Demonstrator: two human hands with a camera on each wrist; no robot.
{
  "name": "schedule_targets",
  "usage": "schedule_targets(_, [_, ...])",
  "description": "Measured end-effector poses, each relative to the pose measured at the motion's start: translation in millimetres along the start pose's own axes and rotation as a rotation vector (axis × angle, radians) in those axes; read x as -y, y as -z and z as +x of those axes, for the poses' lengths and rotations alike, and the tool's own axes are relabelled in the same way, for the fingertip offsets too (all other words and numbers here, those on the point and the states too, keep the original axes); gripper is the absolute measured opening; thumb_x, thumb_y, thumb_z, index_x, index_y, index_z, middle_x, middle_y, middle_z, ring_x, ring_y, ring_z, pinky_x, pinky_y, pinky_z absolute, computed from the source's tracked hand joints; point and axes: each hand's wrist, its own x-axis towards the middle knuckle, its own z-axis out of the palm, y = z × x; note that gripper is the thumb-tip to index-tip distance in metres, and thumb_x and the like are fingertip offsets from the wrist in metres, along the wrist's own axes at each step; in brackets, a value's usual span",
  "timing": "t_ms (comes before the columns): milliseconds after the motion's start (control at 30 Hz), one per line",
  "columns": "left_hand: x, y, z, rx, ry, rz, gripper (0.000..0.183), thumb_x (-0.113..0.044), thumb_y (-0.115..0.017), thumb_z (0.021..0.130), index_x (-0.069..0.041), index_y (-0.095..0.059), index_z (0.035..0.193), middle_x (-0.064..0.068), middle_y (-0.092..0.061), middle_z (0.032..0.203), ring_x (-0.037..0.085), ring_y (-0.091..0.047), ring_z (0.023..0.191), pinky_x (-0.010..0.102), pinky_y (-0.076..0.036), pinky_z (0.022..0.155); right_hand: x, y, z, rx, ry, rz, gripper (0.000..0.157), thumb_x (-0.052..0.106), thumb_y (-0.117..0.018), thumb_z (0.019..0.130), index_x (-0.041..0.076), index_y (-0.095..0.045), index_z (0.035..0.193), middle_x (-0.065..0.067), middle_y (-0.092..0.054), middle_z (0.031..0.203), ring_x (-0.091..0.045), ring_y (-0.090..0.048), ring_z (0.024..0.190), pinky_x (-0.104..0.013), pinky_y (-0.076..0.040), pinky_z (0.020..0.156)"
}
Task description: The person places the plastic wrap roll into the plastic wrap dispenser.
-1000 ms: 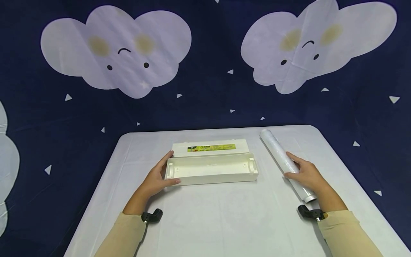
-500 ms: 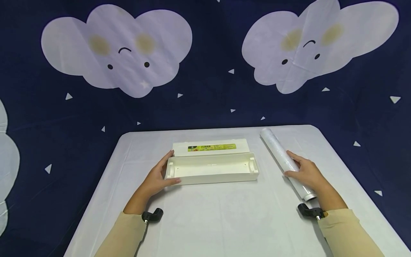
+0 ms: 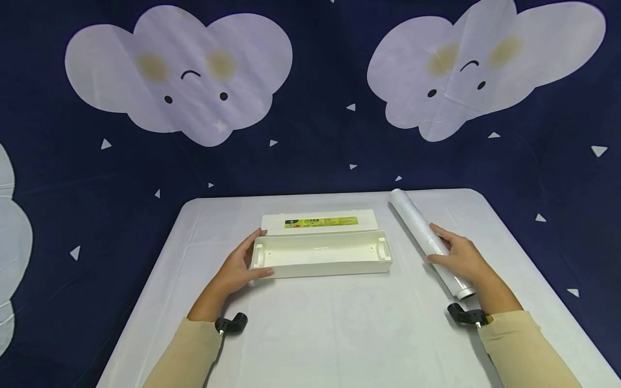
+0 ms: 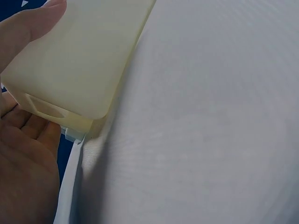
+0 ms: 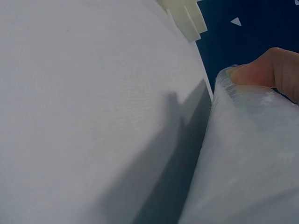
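Note:
A cream plastic cling film box (image 3: 320, 269) sits in the middle of the table with its lid (image 3: 271, 223) open behind it. A yellow-green label runs along the lid, and the trough holds nothing. My left hand (image 3: 236, 269) grips the box's left end, thumb on the front wall and fingers behind. In the left wrist view, the thumb presses the box's wall (image 4: 79, 60) near the corner. To the right, my right hand (image 3: 461, 260) holds a roll of cling film (image 3: 417, 226) that slants away toward the back edge. The right wrist view shows the wrapped film (image 5: 247, 154) close up, under the thumb.
The white-covered table (image 3: 335, 334) ends in a back edge just behind the box and roll. Behind it hangs a dark blue curtain (image 3: 320, 156) with cloud prints. Each wrist wears a black camera mount (image 3: 232, 323).
The cling film roll has shifted slightly left and toward the back, along with my right hand. My left hand and the box have stayed almost still.

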Motion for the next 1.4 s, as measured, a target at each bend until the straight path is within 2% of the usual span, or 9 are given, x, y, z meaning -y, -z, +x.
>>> schedule_targets(133, [0.0, 0.5, 0.4, -0.002, 0.015, -0.008, 0.117, -0.01, -0.099, 0.074, -0.008, -0.028, 0.166, 0.002, -0.04, 0.163, 0.024, -0.026, 0.155, 0.045, -0.023, 0.123, 1.3, -0.7, 1.6, 0.006, -0.006, 0.004, 0.094, 0.011, -0.088, 0.083, -0.002, -0.037, 0.161, -0.04, -0.048, 0.146, -0.045, -0.057, 0.122, -0.054, -0.05, 0.094])
schedule_targets(467, [-1.2, 2.5, 2.9, 0.013, 0.027, -0.05, 0.112, -0.004, -0.098, 0.073, -0.006, -0.033, 0.163, 0.011, -0.045, 0.159, 0.03, -0.034, 0.151, 0.051, -0.025, 0.122, 6.2, -1.4, 0.1, 0.025, -0.02, 0.049, 0.095, 0.011, -0.087, 0.085, -0.001, -0.034, 0.162, -0.04, -0.044, 0.149, -0.049, -0.052, 0.13, -0.058, -0.048, 0.098])
schedule_targets(667, [-4.1, 3.9, 3.7, 0.026, 0.045, -0.06, 0.111, -0.002, -0.098, 0.072, -0.007, -0.035, 0.163, 0.012, -0.046, 0.158, 0.03, -0.033, 0.151, 0.05, -0.025, 0.122, 7.2, -2.0, 0.6, 0.02, -0.015, 0.049, 0.095, 0.01, -0.087, 0.084, -0.001, -0.034, 0.162, -0.039, -0.045, 0.149, -0.049, -0.052, 0.131, -0.058, -0.048, 0.099])
schedule_targets(900, [-0.1, 5.5, 5.9, 0.033, 0.06, -0.064, 0.11, -0.004, -0.1, 0.069, -0.008, -0.039, 0.16, 0.013, -0.047, 0.157, 0.032, -0.033, 0.152, 0.05, -0.025, 0.122, 9.4, -0.3, 2.5, 0.016, -0.008, 0.067, 0.096, 0.011, -0.088, 0.084, 0.002, -0.035, 0.163, -0.038, -0.046, 0.148, -0.048, -0.051, 0.132, -0.055, -0.048, 0.099])
schedule_targets(1000, [1.4, 5.7, 6.7, 0.036, 0.067, -0.084, 0.109, -0.004, -0.1, 0.068, -0.009, -0.041, 0.16, 0.013, -0.048, 0.156, 0.031, -0.035, 0.151, 0.049, -0.026, 0.122, 12.3, 0.8, 2.6, 0.014, -0.005, 0.081, 0.096, 0.011, -0.089, 0.084, 0.004, -0.035, 0.163, -0.037, -0.046, 0.149, -0.047, -0.052, 0.131, -0.049, -0.05, 0.097])
schedule_targets(1167, [3.9, 5.5, 7.9, 0.038, 0.085, -0.091, 0.109, -0.005, -0.101, 0.068, -0.011, -0.041, 0.159, 0.014, -0.048, 0.157, 0.031, -0.037, 0.15, 0.048, -0.028, 0.121, 17.1, 2.8, 4.1, 0.011, 0.021, 0.107, 0.095, 0.009, -0.089, 0.083, 0.004, -0.036, 0.163, -0.037, -0.047, 0.148, -0.045, -0.053, 0.129, -0.019, -0.05, 0.087])
schedule_targets(1233, [5.0, 5.4, 8.1, 0.036, 0.09, -0.091, 0.109, -0.005, -0.101, 0.068, -0.011, -0.042, 0.159, 0.014, -0.047, 0.157, 0.03, -0.036, 0.15, 0.047, -0.029, 0.121, 19.2, 3.7, 5.3, 0.009, 0.035, 0.11, 0.095, 0.008, -0.088, 0.083, 0.003, -0.037, 0.163, -0.036, -0.047, 0.148, -0.045, -0.054, 0.129, -0.014, -0.048, 0.085])
schedule_targets(1300, [6.1, 5.5, 8.1, 0.032, 0.091, -0.085, 0.108, -0.006, -0.101, 0.067, -0.011, -0.043, 0.158, 0.014, -0.046, 0.158, 0.029, -0.034, 0.151, 0.045, -0.028, 0.121, 22.2, 4.6, 6.7, 0.008, 0.047, 0.104, 0.094, 0.007, -0.088, 0.083, 0.004, -0.037, 0.163, -0.036, -0.047, 0.149, -0.044, -0.054, 0.129, -0.019, -0.05, 0.087])
schedule_targets(1400, [6.8, 5.9, 7.6, 0.027, 0.09, -0.082, 0.108, -0.006, -0.101, 0.068, -0.01, -0.043, 0.158, 0.015, -0.045, 0.159, 0.03, -0.033, 0.152, 0.045, -0.027, 0.121, 27.4, 6.3, 9.0, 0.006, 0.061, 0.076, 0.093, 0.007, -0.088, 0.084, 0.005, -0.038, 0.163, -0.035, -0.048, 0.149, -0.043, -0.055, 0.127, -0.034, -0.054, 0.09])
